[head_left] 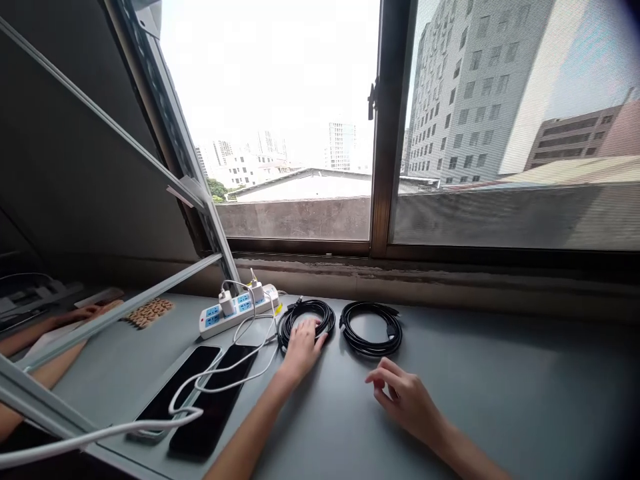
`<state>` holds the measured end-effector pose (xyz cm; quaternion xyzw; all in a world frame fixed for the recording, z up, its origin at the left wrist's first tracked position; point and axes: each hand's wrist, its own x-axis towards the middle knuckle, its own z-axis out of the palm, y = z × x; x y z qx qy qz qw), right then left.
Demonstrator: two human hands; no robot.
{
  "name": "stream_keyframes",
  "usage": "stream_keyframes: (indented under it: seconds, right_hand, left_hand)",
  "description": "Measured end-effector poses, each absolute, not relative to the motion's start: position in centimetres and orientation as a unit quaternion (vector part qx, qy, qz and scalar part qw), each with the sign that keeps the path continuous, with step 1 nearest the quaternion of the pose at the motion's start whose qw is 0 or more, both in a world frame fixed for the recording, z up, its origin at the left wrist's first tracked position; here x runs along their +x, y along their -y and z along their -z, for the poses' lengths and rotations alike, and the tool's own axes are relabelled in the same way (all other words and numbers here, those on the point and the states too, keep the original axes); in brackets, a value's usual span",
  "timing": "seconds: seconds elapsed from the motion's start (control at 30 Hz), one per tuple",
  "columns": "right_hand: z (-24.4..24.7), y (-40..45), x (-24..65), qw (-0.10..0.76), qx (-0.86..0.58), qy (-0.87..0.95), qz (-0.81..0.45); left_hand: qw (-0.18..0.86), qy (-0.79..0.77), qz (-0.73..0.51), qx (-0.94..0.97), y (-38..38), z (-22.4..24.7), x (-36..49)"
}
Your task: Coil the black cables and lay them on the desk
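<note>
Two coils of black cable lie side by side on the grey table. My left hand (303, 343) rests on the left coil (327, 313), its fingers reaching over the ring and its thumb apart at the right. The fingers lie fairly flat and do not visibly grip the cable. A plug end sticks up at that coil's top. Just in front of the right coil (367, 349), my right hand (403, 397) hovers, touching nothing. Its fingers are loosely bent, with a gap between index finger and thumb, and it holds nothing.
A white power strip (240, 313) with two chargers stands at the back left. White charging cables (233, 385) loop over two dark phones (213, 407). A metal shelf frame (125, 303) crosses the left side; another person's arms (55, 360) show behind it. A window sits beyond the table's back edge.
</note>
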<state>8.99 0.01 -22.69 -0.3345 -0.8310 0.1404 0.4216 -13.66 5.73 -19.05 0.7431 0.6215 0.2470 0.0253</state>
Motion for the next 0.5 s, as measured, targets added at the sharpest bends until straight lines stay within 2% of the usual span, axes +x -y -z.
stream_keyframes:
  seconds: [0.17, 0.5]
  right_hand:
    - [22.4, 0.1, 8.9, 0.419, -0.328, 0.834, -0.146]
    - [22.2, 0.2, 8.9, 0.409, -0.336, 0.839, -0.125]
  left_hand:
    - [0.048, -0.607, -0.322, 0.725, -6.3, 18.9, -14.6]
    - [0.066, -0.601, -0.579, 0.547, -6.7, 17.7, -15.4]
